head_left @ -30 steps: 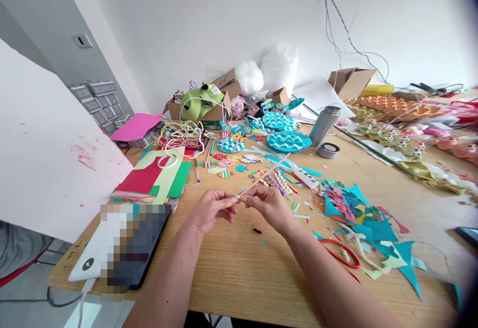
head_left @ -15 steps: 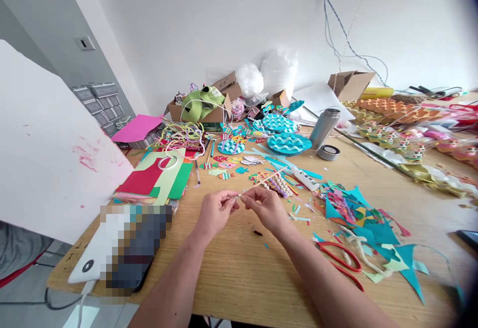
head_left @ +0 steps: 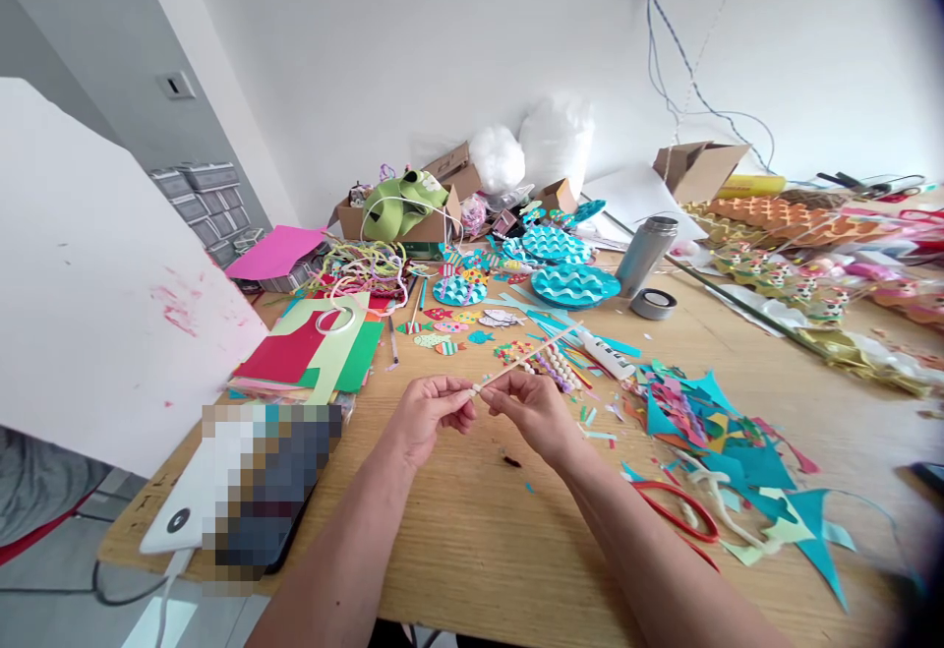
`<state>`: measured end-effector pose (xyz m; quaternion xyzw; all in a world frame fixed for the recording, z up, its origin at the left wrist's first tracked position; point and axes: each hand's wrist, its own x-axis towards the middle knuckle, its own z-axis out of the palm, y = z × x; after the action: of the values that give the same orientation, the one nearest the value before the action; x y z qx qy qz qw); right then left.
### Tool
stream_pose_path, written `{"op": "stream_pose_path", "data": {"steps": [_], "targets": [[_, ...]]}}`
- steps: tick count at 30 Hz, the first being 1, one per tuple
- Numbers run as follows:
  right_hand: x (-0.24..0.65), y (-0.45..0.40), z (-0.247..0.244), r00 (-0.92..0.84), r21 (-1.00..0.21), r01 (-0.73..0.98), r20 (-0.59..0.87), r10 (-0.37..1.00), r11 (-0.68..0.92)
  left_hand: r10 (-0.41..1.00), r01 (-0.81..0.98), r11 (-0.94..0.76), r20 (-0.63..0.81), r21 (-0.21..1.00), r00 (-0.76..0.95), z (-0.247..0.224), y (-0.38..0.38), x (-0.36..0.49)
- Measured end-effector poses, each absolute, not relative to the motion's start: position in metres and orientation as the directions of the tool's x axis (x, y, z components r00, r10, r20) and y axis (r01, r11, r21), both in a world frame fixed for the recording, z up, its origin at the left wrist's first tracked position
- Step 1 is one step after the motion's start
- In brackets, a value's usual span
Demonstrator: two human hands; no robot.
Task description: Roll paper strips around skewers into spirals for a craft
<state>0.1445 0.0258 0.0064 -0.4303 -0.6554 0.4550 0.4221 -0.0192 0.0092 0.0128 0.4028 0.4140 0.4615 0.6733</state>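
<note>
My left hand (head_left: pixel 430 419) and my right hand (head_left: pixel 534 414) meet above the middle of the wooden table. Between them is a narrow pale strip (head_left: pixel 535 354), which slants up and to the right past my right fingers. At its lower end, a small folded or knotted bit shows at the fingertips. My left thumb and index finger pinch this end; my right thumb and fingers pinch the strip just beside it. Beyond my hands lie strings of beads (head_left: pixel 561 370), a white glue bottle (head_left: pixel 606 357) and several paper fish (head_left: pixel 448 327).
To the right are red-handled scissors (head_left: pixel 682 510) among blue paper scraps (head_left: pixel 767 466). A steel flask (head_left: pixel 646 255) stands behind its lid (head_left: pixel 653 305). At left lie coloured sheets (head_left: pixel 276 351) and a blurred phone (head_left: pixel 284 491). Blue wavy discs (head_left: pixel 575 286) stand farther back.
The view has shifted slightly. Both hands still pinch the strip at the same end, with only small finger movement; the strip slants much as before.
</note>
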Motion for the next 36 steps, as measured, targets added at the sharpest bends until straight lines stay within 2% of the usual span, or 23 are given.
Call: {"op": "stream_pose_path", "data": {"steps": [7,10,13,17,20,24,27,36], "targets": [[0.146,0.025,0.010,-0.278,-0.945,0.178,0.218,0.936,0.273,0.898,-0.366,0.382,-0.247,0.849,0.364,0.011,0.012,-0.026],[0.145,0.026,0.010,-0.291,-0.965,0.106,0.201,0.936,0.240,0.874,-0.386,0.433,-0.273,0.815,0.403,0.010,0.013,-0.027],[0.144,0.027,0.007,-0.299,-0.979,0.075,0.161,0.941,0.192,0.871,-0.358,0.429,-0.274,0.830,0.407,0.011,0.013,-0.028],[0.145,0.028,0.004,-0.250,-0.981,0.083,0.149,0.957,0.174,0.921,-0.212,0.284,-0.204,0.935,0.332,0.010,0.011,-0.024],[0.144,0.029,0.004,-0.219,-0.984,0.088,0.130,0.967,0.152,0.985,-0.001,0.043,-0.042,0.999,0.165,0.007,0.010,-0.017],[0.142,0.029,0.004,-0.204,-0.984,0.107,0.117,0.972,0.141,0.973,0.277,-0.224,0.232,0.934,0.007,0.004,0.008,-0.011],[0.142,0.028,0.006,-0.226,-0.987,0.091,0.110,0.968,0.134,0.954,0.342,-0.276,0.298,0.898,-0.014,0.003,0.007,-0.011],[0.142,0.030,0.002,-0.249,-0.990,0.060,0.109,0.962,0.128,0.941,0.475,-0.302,0.339,0.827,0.008,0.003,0.006,-0.012]]}}
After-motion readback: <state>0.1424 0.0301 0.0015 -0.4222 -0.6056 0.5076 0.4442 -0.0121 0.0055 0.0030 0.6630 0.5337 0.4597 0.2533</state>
